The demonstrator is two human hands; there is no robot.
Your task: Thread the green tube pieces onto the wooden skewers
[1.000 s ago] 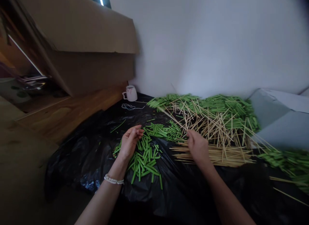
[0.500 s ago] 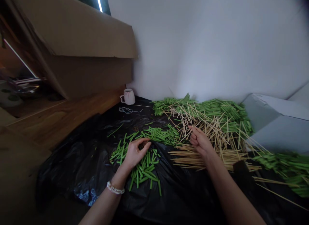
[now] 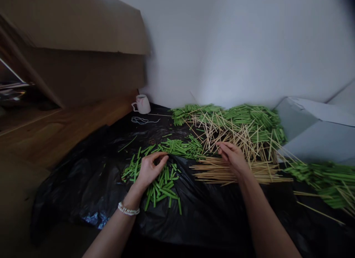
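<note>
My left hand, with a beaded bracelet on its wrist, is curled over a loose pile of cut green stem pieces. Its thumb and forefinger nearly meet, and anything between them is too small to make out. To the right, my right hand hovers above a neat bundle of thin wooden sticks. Its fingers are drawn together at the tips, close to a tangle of sticks; I cannot make out what they hold. Many tangled sticks lie against green pieces heaped behind.
Black plastic sheeting covers the work surface. A white mug and a loop of pale string sit at the back left. A large cardboard box rises at left, a white box at right, beside more green pieces.
The view has shifted slightly, so everything appears a little higher and further left. My right hand's fingers have loosened and extended somewhat. My left hand keeps its curled shape over the green pieces.
</note>
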